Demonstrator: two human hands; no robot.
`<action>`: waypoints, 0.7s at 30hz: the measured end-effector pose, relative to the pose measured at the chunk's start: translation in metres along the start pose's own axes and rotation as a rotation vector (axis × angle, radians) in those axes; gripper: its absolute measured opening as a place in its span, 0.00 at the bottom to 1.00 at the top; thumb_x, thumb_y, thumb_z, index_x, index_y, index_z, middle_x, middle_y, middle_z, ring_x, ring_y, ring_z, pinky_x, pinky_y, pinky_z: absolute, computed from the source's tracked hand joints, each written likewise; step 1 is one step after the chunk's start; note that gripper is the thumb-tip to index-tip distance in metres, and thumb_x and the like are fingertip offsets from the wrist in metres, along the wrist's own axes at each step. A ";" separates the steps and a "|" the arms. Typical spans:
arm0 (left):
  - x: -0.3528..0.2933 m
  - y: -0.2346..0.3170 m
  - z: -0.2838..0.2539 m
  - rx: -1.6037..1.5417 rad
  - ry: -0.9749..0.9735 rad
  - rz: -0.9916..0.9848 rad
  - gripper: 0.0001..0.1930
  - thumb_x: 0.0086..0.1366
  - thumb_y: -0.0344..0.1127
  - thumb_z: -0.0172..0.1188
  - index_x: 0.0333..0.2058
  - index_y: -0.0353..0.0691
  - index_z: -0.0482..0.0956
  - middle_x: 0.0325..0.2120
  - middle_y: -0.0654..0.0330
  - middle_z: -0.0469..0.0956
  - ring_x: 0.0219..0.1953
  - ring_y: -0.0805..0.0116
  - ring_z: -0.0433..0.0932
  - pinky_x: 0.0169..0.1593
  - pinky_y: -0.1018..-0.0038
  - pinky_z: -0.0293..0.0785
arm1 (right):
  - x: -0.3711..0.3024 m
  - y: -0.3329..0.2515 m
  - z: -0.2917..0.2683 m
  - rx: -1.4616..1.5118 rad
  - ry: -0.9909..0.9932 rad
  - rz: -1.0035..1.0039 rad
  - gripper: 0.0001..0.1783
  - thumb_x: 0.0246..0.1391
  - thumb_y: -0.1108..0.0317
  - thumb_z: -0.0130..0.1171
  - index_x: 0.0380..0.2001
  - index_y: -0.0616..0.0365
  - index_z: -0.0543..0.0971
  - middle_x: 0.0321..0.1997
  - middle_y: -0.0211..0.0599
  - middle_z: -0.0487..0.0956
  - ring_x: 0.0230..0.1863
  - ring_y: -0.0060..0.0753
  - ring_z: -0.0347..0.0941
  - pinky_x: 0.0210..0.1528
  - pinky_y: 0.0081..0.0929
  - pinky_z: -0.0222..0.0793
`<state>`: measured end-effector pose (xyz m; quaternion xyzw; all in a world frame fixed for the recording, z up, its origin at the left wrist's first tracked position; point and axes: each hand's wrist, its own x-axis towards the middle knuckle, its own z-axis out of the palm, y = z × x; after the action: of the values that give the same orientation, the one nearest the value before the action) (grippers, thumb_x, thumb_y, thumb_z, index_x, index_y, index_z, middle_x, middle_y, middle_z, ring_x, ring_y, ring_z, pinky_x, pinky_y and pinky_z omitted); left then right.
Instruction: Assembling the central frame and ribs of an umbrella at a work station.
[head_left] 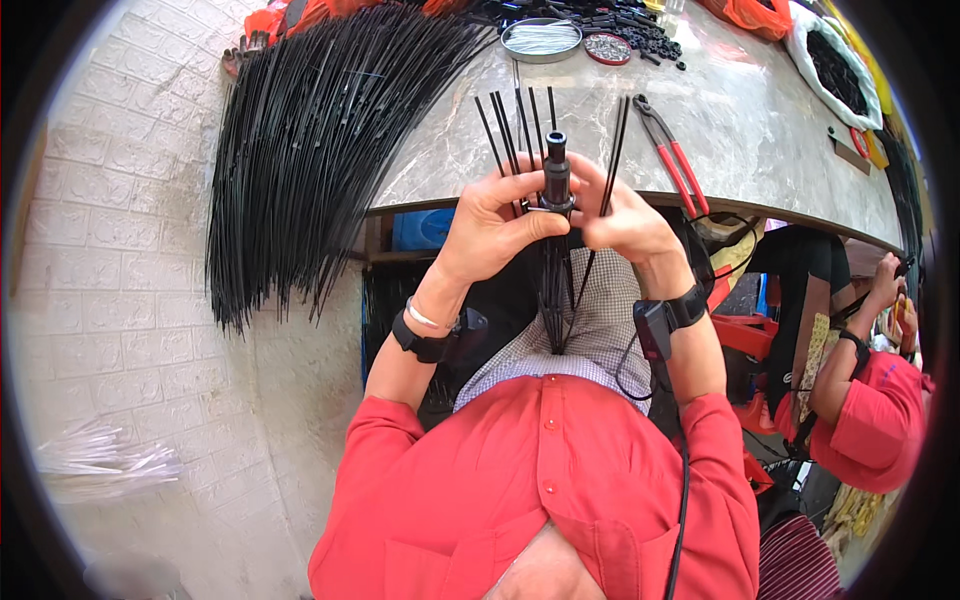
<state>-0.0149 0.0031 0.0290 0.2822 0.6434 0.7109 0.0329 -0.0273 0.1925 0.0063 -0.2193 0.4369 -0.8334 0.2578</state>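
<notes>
— "Marbled worktop [790, 150] stretches beyond: left grip [482, 228] clamps a black tube [556, 165]; right grip [640, 228] pinches black rods [620, 135] beside it."
— "What threatens?"
— "A slackened pinch could let those rods slide free."

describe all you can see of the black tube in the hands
The black tube is short, stepped and plastic-looking. Its round upper end is hollow; a wider collar sits lower down. It is held roughly upright between thumb and fingers of the left hand. The right hand is close by, contact unclear. Thin black rods show on both sides.
</notes>
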 end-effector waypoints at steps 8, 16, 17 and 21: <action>0.010 -0.004 -0.018 0.026 -0.117 0.013 0.17 0.51 0.25 0.67 0.41 0.33 0.79 0.38 0.60 0.74 0.39 0.74 0.73 0.42 0.77 0.71 | 0.004 0.049 0.005 0.356 -0.379 0.037 0.34 0.51 0.60 0.61 0.57 0.65 0.63 0.54 0.47 0.70 0.57 0.42 0.67 0.61 0.44 0.60; 0.015 -0.007 -0.018 -0.021 -0.202 0.058 0.21 0.42 0.28 0.70 0.40 0.33 0.81 0.46 0.54 0.70 0.51 0.62 0.68 0.54 0.69 0.64 | -0.002 0.056 -0.011 0.276 -0.269 0.084 0.24 0.41 0.62 0.70 0.39 0.65 0.75 0.33 0.41 0.76 0.32 0.35 0.76 0.39 0.32 0.73; 0.016 -0.006 -0.015 0.004 -0.207 0.089 0.23 0.41 0.34 0.73 0.38 0.33 0.81 0.47 0.54 0.71 0.53 0.61 0.67 0.56 0.66 0.61 | -0.003 0.056 -0.011 0.275 -0.270 0.086 0.24 0.41 0.62 0.70 0.39 0.65 0.75 0.33 0.41 0.76 0.32 0.35 0.76 0.39 0.32 0.73; 0.019 -0.002 -0.007 -0.012 -0.238 0.114 0.21 0.42 0.23 0.68 0.40 0.36 0.82 0.45 0.55 0.70 0.52 0.62 0.67 0.55 0.70 0.63 | -0.005 0.055 -0.018 0.249 -0.316 0.073 0.25 0.37 0.62 0.72 0.37 0.65 0.77 0.34 0.44 0.77 0.32 0.35 0.75 0.34 0.30 0.74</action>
<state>-0.0348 0.0054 0.0338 0.4005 0.6137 0.6768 0.0705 -0.0206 0.1800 -0.0498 -0.2977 0.2925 -0.8263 0.3782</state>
